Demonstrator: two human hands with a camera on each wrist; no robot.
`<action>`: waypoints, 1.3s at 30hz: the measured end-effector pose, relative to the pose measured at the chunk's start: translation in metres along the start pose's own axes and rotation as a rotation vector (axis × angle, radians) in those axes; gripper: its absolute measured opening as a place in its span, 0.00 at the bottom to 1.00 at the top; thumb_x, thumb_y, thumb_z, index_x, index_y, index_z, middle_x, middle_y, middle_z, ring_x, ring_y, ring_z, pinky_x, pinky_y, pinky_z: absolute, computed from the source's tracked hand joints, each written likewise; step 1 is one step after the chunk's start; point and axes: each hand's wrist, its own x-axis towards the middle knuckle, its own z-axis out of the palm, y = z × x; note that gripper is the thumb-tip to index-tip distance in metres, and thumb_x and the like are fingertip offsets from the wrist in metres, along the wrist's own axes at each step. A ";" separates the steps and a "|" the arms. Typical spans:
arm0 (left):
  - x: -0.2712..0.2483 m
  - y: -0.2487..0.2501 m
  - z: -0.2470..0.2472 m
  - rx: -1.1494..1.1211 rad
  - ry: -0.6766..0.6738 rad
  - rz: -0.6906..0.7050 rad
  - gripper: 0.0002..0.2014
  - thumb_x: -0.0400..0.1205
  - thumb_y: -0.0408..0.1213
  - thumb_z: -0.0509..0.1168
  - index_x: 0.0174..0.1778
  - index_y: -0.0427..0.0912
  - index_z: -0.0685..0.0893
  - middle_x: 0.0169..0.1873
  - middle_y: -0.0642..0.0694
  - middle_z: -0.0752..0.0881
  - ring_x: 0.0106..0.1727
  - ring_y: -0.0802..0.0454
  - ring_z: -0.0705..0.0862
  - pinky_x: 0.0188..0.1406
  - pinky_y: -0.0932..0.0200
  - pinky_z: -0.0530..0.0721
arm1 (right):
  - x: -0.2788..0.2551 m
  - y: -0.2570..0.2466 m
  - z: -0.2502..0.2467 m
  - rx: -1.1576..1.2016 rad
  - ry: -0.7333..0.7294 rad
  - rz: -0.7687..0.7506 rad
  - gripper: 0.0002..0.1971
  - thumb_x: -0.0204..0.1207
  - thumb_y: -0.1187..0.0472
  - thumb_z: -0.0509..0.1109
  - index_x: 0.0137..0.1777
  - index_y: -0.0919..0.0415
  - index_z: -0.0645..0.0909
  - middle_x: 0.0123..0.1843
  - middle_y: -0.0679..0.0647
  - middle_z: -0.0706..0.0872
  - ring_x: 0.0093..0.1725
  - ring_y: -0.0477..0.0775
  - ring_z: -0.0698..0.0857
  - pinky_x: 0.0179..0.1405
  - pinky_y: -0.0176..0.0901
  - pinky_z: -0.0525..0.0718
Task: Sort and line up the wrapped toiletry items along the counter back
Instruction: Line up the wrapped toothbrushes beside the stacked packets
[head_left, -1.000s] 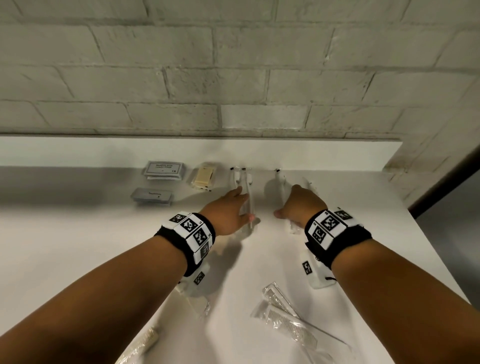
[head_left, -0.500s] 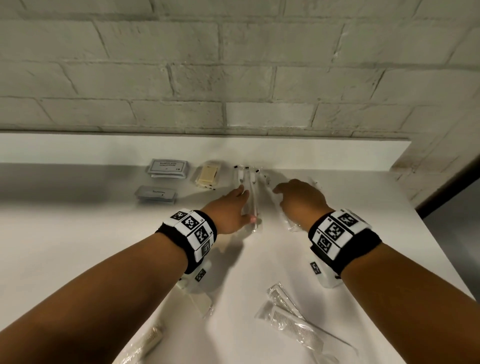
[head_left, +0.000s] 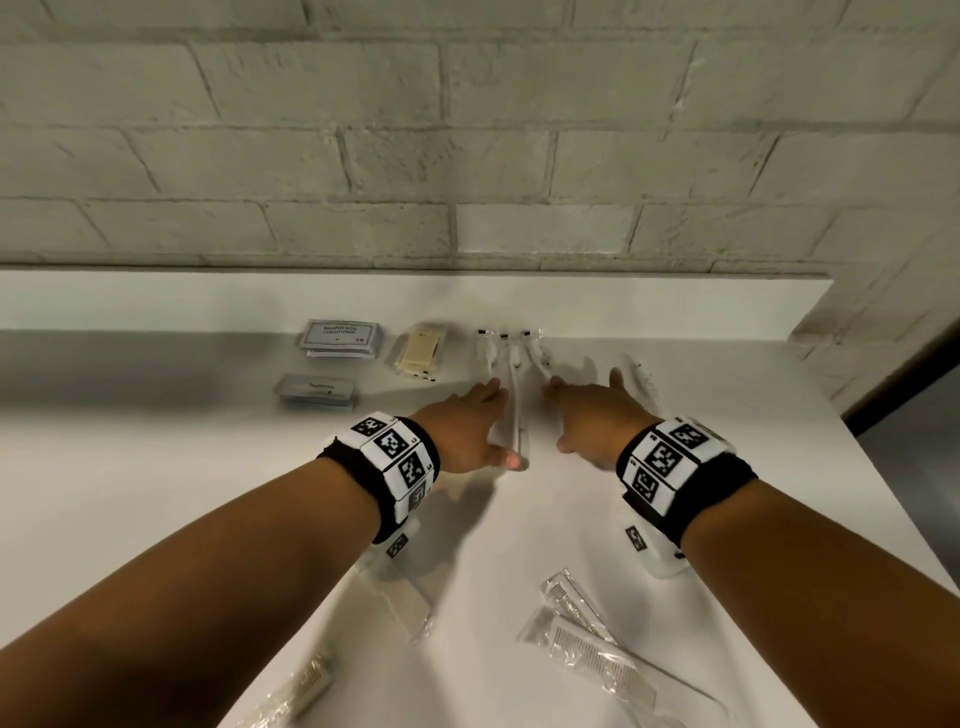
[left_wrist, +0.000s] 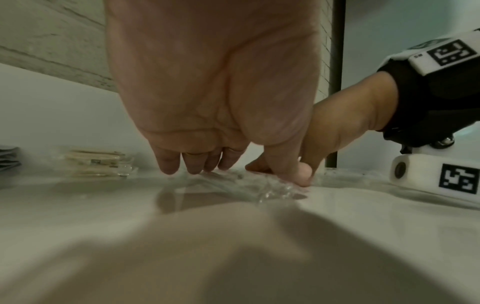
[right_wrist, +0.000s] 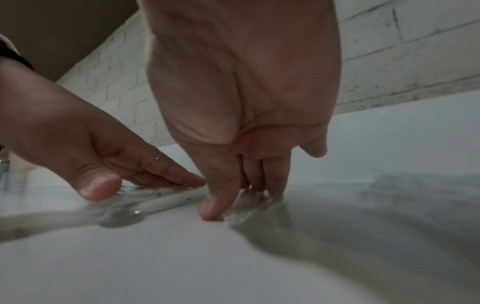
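Note:
Three wrapped white toothbrushes lie side by side, heads toward the counter's back wall. My left hand lies flat on their left side, its straight fingers and thumb touching the clear wrappers. My right hand lies flat on the right one, fingertips and thumb pressing its wrapper down beside a toothbrush handle. A fourth wrapped toothbrush lies apart, just right of my right hand. Neither hand grips anything.
At the back left sit shampoo sachets, grey toothpaste sachets and wrapped soap bars. Wrapped combs lie at the front right, and another wrapped item at the front left. The counter ends at the right edge.
My right hand slid its wrapped toothbrush left and back until it lay against the other two. My left hand stayed on the toothbrushes.

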 end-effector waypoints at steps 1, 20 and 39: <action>0.000 0.001 0.001 0.007 0.006 0.004 0.50 0.77 0.66 0.62 0.85 0.41 0.45 0.85 0.44 0.43 0.85 0.45 0.50 0.83 0.47 0.54 | 0.002 -0.005 -0.001 0.027 -0.001 0.016 0.31 0.81 0.61 0.62 0.83 0.60 0.57 0.81 0.57 0.67 0.76 0.60 0.72 0.81 0.70 0.46; -0.002 0.019 -0.009 0.071 0.010 0.047 0.47 0.79 0.66 0.55 0.85 0.44 0.41 0.84 0.44 0.37 0.84 0.46 0.36 0.83 0.44 0.43 | -0.034 0.082 0.001 0.341 0.017 0.494 0.17 0.74 0.49 0.72 0.49 0.65 0.84 0.42 0.58 0.86 0.44 0.60 0.85 0.45 0.44 0.81; -0.003 0.033 -0.001 0.070 -0.034 0.064 0.44 0.79 0.66 0.56 0.85 0.49 0.46 0.85 0.48 0.41 0.85 0.45 0.40 0.83 0.43 0.44 | -0.031 0.057 -0.002 0.261 0.223 0.353 0.19 0.81 0.55 0.60 0.70 0.54 0.76 0.65 0.55 0.81 0.64 0.61 0.82 0.59 0.50 0.81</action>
